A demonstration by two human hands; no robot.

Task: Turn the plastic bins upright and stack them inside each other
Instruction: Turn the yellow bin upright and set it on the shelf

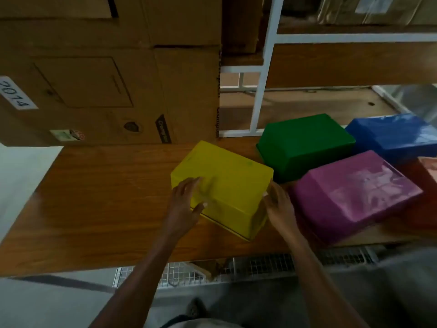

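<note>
A: What's biggest in view?
B: Stacked cardboard boxes (106, 74) top left, one w/ a white label reading 2014. White shelf frame (261, 91) to their right, more boxes on the upper shelf.

A: Work surface?
B: Wood-grain tabletop (101, 197), runs left to right across mid frame. Wire mesh (236, 268) under its near edge.

A: Bins?
B: All upside down, bottoms up. Purple bin (354, 195) right of centre, near edge. Green bin (305, 145) behind it, touching or nearly so. Blue bin (392, 136) far right, just beside green. Yellow bin (224, 188) centre, just left of purple and in front of green. Sliver of a red/orange bin (425, 185) at the right edge, mostly cut off.

A: Yellow flat on the table?
B: Can't tell for sure. Near edge looks slightly raised, dark line under the rim.

A: Hands?
B: Both on yellow. Left hand (186, 202) on its left near corner, fingers spread over the top, thumb on the near side wall. Right hand (276, 204) against the right end, fingers curled round that corner, between yellow and purple.

A: Anything stacked?
B: No, nothing nested yet.
</note>
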